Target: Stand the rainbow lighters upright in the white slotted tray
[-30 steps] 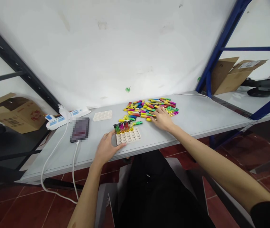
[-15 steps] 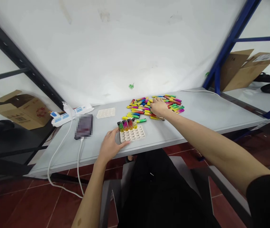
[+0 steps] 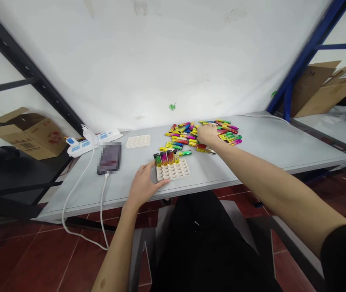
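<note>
On the grey table (image 3: 252, 152), the left hand (image 3: 144, 185) lies flat with fingers spread against the near-left edge of the white tray (image 3: 173, 170) (four lighters (image 3: 167, 157) stand upright in its back row). The right hand (image 3: 207, 134) rests palm-down on the pile of coloured lighters (image 3: 203, 134); its grip cannot be told.

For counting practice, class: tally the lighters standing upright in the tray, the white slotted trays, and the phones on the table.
Standing lighters: 4
Slotted trays: 2
Phone: 1
Total: 7
</note>
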The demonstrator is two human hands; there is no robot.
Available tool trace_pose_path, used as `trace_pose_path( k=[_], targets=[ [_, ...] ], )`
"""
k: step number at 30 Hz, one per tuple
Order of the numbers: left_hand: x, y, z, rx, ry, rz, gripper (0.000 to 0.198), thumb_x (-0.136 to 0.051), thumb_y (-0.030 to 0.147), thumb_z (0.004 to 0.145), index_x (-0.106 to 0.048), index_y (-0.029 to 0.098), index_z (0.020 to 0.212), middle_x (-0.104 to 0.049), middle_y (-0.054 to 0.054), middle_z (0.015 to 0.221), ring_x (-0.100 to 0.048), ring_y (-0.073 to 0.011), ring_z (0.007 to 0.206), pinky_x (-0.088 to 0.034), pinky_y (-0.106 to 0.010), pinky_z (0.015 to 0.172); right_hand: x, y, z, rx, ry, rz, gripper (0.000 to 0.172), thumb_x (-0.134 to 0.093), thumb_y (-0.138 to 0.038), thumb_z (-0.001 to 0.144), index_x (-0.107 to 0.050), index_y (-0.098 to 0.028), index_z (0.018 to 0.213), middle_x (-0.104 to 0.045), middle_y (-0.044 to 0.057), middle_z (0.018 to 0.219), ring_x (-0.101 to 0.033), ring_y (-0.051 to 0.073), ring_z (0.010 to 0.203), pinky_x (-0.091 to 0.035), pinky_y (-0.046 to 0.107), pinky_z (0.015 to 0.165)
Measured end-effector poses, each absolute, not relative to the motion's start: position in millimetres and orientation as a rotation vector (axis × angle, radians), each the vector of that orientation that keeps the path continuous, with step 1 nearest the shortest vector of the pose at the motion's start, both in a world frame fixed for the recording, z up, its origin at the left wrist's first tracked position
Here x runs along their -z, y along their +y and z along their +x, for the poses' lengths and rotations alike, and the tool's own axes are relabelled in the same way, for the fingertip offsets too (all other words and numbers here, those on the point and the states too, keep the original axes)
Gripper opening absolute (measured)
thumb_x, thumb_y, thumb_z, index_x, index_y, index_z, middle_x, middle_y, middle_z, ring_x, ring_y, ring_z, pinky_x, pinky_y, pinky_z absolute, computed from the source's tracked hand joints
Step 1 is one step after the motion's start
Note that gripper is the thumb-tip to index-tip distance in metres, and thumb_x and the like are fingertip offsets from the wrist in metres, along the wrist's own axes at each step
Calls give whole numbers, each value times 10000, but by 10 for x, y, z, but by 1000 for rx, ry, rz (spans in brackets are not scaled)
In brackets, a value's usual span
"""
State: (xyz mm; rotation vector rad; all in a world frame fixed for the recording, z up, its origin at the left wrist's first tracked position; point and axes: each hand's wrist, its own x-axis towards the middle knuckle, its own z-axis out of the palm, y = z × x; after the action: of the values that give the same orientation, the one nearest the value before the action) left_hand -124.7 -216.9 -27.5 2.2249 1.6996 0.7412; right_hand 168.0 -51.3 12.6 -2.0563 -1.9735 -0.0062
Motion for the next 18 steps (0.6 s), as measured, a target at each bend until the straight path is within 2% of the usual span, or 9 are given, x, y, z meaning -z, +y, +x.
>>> trace_pose_path(
  k=[3, 5, 8, 11, 15, 18],
  targets=[
    [257, -2180, -1242, -734, 1702, 2225, 783, -774, 579, 796, -484, 223, 1430, -620, -108, 1401, -543, -329, 1330, -463, -467, 1094, -144, -632, 1695, -41, -1853, -1938, 284, -686, -235, 822, -718, -96, 1067, -673, 265, 1237, -453, 442, 1310, -317, 589, 1075],
    [252, -2184, -1240, -735, 1699, 2227, 777, -772, 584, 797, -486, 228, 1427, -620, -105, 1401, -543, -328, 1332, -462, -464, 1094, -157, -730, 1715, -111, -1787, -1826, 272, -671, -246, 828, -706, -102, 1057, -670, 240, 1242, -473, 407, 1285, -342, 546, 1068],
    [254, -2187, -1240, -745, 1703, 2225, 770, -764, 591, 801, -486, 236, 1426, -619, -106, 1404, -549, -336, 1326, -463, -475, 1089, -163, -897, 1746, -312, -1682, -1653, 239, -660, -329, 845, -691, -153, 1003, -722, 135, 1081, -608, 302, 1059, -456, 439, 941],
    [260, -2189, -1240, -754, 1705, 2227, 771, -759, 601, 800, -488, 236, 1422, -625, -104, 1398, -564, -335, 1310, -468, -472, 1085, -130, -1063, 1767, -538, -1560, -1483, 293, -678, -452, 832, -672, -180, 938, -722, 65, 949, -639, 224, 874, -497, 362, 820],
    [267, -2183, -1241, -754, 1708, 2232, 772, -766, 589, 797, -489, 230, 1421, -627, -105, 1392, -567, -332, 1306, -470, -467, 1087, -35, -1211, 1787, -798, -1407, -1296, 410, -742, -571, 749, -653, -196, 887, -707, 41, 927, -648, 203, 870, -518, 335, 805],
    [280, -2171, -1249, -758, 1705, 2239, 760, -762, 593, 800, -488, 251, 1421, -618, -94, 1406, -553, -330, 1324, -463, -463, 1096, 34, -1280, 1791, -955, -1326, -1204, 436, -780, -589, 709, -642, -206, 862, -706, 37, 917, -669, 203, 881, -551, 340, 809]
  ],
)
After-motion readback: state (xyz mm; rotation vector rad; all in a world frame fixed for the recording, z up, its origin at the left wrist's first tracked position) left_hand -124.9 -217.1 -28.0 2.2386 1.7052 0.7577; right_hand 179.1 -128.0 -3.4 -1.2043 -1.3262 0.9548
